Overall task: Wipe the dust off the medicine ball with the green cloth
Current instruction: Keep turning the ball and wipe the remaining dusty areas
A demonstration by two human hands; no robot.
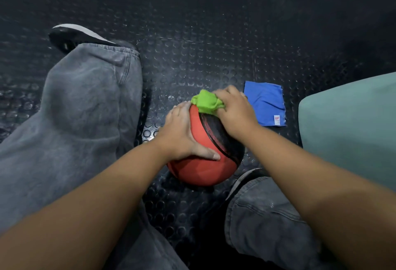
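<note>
A red and black medicine ball [201,166] sits on the dark studded floor between my legs. My left hand [182,136] lies spread on the ball's left side, with the thumb stretched across its red front. My right hand [233,113] grips a bunched green cloth [206,101] and holds it against the far top of the ball. Part of the cloth is hidden under my fingers.
A folded blue cloth [266,103] lies on the floor just right of the ball. My left leg in grey trousers [81,108] stretches out on the left, ending in a dark shoe [72,36]. My right leg [267,222] is bent near the ball. A teal cushion-like thing [351,124] fills the right edge.
</note>
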